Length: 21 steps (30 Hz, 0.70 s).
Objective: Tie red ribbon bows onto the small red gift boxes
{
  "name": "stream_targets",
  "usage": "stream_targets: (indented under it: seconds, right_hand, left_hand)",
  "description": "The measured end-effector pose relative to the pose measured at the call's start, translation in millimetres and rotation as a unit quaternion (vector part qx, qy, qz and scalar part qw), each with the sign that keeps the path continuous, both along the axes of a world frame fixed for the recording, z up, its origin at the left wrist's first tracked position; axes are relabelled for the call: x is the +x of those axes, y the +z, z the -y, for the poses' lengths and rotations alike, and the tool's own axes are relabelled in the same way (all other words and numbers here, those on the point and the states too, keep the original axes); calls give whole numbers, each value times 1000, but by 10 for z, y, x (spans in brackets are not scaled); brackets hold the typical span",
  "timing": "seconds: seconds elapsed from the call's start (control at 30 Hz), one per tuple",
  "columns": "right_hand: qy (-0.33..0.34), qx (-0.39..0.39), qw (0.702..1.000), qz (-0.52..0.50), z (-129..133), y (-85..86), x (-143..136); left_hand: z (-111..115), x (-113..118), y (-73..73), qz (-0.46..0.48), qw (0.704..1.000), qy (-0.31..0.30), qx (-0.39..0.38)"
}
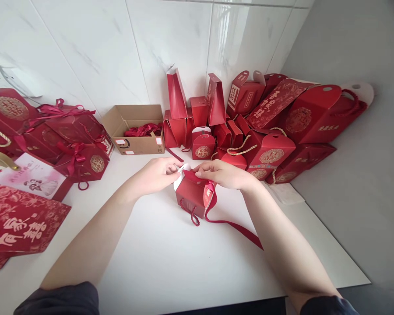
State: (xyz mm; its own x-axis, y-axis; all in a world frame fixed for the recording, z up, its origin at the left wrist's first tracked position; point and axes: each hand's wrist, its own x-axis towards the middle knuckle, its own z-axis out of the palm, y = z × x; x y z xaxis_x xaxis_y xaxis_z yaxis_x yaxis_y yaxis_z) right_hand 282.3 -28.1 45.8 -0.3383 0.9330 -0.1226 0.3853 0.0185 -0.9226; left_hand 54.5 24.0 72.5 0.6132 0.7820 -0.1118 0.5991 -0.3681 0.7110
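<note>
Two bare hands, and what are they busy with?

A small red gift box (192, 194), standing on the white surface (170, 262) between them. The left hand (159, 174) is at its white end flap (184, 167), thumb and fingers curled close together; I can't tell whether they grip the flap.

And the right hand (221, 173)?

Bent over the top, pinching a red strip (192, 176) between thumb and fingers. I can't tell if that strip is ribbon or card.

Any ribbon I can be sure of?

Yes, a long red ribbon (236, 225) trails from the right end of the box across the surface. A twisted dark red cord (194, 216) hangs down the near side.

What stands behind?

An open cardboard box (144, 145) with red ribbons (142, 130) inside, beside two tall tapered boxes (177, 94). Larger red boxes (311, 113) are piled at the right, near the grey wall (364, 197).

And over on the left?

More ribboned boxes (75, 124), a pink and white card (36, 175) showing a couple, and a red printed panel (26, 221) with pale lettering.
</note>
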Motion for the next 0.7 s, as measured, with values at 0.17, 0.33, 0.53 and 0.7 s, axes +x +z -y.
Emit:
stream_targets:
  seconds: [0.17,0.33,0.53,0.7]
  right_hand:
    - [25,14,1000,7,13,5,16]
    - [31,28,999,10,16,12,28]
    - [17,26,1000,5,-20,-36,-18]
    - [0,40,999,3,-53,-89,-70]
  left_hand:
    - [-11,-7,-10,2,1000,-3,13]
    - [-12,-16,-14,5,1000,-4,19]
    - [23,6,30,-8,1000,2,12]
    - [6,27,20,11,1000,-8,-3]
